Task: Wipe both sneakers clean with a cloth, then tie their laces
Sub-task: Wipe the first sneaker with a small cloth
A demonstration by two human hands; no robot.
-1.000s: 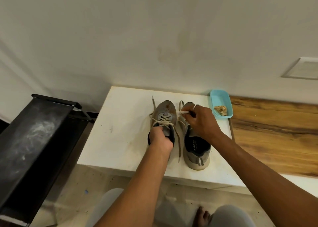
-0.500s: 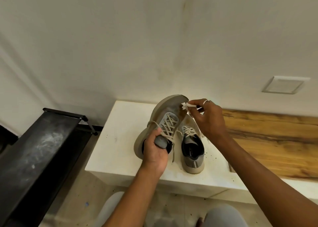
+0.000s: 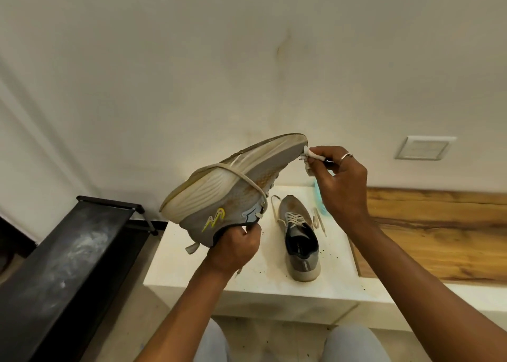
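Your left fingers (image 3: 248,231) grip the raised sneaker (image 3: 233,183) at its heel collar; the second sneaker (image 3: 299,241) lies mid-table (image 3: 192,252). Your right fingers (image 3: 319,153) pinch the cloth (image 3: 308,156) against the toe, half hiding a turquoise tray (image 3: 319,202).

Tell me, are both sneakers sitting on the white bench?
No: the left hand holds one sneaker up in the air, and only the other sneaker rests on the bench.

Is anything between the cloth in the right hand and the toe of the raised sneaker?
Nothing visible. The right hand pinches the white cloth right at the toe of the raised sneaker, which the left hand holds by its heel. A loose lace crosses the midsole, away from the toe.
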